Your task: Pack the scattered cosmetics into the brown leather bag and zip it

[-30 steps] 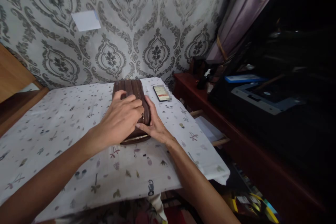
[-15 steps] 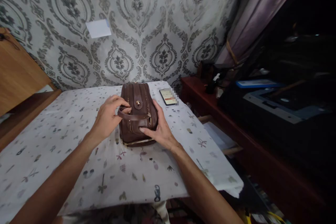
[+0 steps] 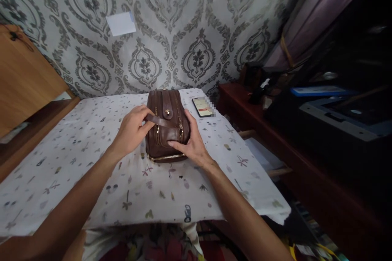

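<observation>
A brown leather bag (image 3: 171, 135) with gold zippers lies on the patterned tablecloth (image 3: 171, 187). My left hand (image 3: 132, 128), at the bag's left side, pinches a narrow brown strap (image 3: 163, 122) between thumb and fingers. That strap runs across the bag's top to a fitting near the right-hand zipper. A wider tab with a gold stud (image 3: 167, 112) sits just behind it. My right hand (image 3: 195, 143) grips the bag's right side, its thumb on the top near the front and its fingers partly hidden along the side.
Right of the bag lies a phone (image 3: 202, 107) with a lit, partly blurred screen. A wooden cabinet (image 3: 27, 77) borders the table on the left. Dark red furniture (image 3: 234, 96) stands to the right, past an open drawer holding papers (image 3: 260, 153). Patterned wallpaper is behind.
The strap, looped loosely before, now stretches straighter between my left fingers and its fitting. My right hand keeps its hold on the bag. The whole view has shifted slightly.
</observation>
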The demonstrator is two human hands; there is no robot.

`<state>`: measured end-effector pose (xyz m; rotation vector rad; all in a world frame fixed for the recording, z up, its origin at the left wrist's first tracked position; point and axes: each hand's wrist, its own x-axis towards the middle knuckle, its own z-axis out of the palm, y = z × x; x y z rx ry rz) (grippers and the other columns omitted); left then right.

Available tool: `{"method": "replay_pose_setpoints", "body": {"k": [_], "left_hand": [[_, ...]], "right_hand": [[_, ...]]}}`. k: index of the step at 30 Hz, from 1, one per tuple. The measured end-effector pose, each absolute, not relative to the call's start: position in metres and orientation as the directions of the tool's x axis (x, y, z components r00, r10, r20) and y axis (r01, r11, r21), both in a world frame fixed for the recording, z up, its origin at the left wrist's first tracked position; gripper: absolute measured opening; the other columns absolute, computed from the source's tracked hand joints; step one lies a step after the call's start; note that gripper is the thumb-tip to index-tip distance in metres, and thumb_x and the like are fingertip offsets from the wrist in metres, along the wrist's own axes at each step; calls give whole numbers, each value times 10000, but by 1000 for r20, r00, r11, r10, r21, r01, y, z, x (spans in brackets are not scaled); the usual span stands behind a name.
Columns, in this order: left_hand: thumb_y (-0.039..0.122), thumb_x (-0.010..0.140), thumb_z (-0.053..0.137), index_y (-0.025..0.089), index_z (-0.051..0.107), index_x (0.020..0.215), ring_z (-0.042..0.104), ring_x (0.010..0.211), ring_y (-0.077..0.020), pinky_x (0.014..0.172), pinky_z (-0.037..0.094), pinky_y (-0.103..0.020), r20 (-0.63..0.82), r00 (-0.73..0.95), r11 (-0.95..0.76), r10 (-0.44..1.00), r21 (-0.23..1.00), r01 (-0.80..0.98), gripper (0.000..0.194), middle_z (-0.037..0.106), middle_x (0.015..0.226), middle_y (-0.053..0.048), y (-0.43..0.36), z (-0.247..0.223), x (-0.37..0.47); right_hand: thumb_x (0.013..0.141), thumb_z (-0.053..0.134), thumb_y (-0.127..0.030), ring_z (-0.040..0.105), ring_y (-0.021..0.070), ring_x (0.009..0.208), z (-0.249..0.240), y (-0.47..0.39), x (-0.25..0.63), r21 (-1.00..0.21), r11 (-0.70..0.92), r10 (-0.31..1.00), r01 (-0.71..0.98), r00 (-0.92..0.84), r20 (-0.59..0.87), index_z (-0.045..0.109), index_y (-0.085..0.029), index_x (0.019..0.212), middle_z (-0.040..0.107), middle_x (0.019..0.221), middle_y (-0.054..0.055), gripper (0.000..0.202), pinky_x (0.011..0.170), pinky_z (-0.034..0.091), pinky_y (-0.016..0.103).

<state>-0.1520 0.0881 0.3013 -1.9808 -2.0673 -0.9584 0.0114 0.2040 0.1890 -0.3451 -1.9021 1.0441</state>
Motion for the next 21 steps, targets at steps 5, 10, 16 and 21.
{"method": "replay_pose_setpoints", "body": {"k": [5,10,16,21], "left_hand": [[232,929,473,200,538,764,556,837,-214,736,419,-339,470,-104,-45,876,295,954,181,569,812,-34,82,302,-146],[257,917,478,209,509,762,544,826,-230,684,403,-339,429,-108,-35,897,311,950,166,547,809,-38,75,300,-143],[257,937,475,209,471,741,526,802,-225,691,390,-345,426,-62,-60,903,266,962,202,518,778,-29,68,295,-140],[255,937,498,205,490,758,533,793,-214,689,393,-337,407,-72,-66,910,315,947,186,534,785,-21,64,291,-141]], "right_hand": [[758,775,-538,229,311,1500,188,204,11,-767,622,598,-161,-535,597,228,-248,1554,253,1612,113,1009,1242,190,541],[766,754,-578,223,322,1501,187,205,10,-744,654,591,-138,-522,615,242,-250,1550,268,1607,114,992,1240,187,553],[769,741,-603,237,318,1498,188,205,10,-727,674,577,-131,-521,628,253,-260,1544,281,1602,111,978,1239,205,546],[757,757,-589,230,323,1500,189,205,12,-728,671,574,-139,-524,629,242,-270,1548,269,1607,104,996,1241,194,548]]}}
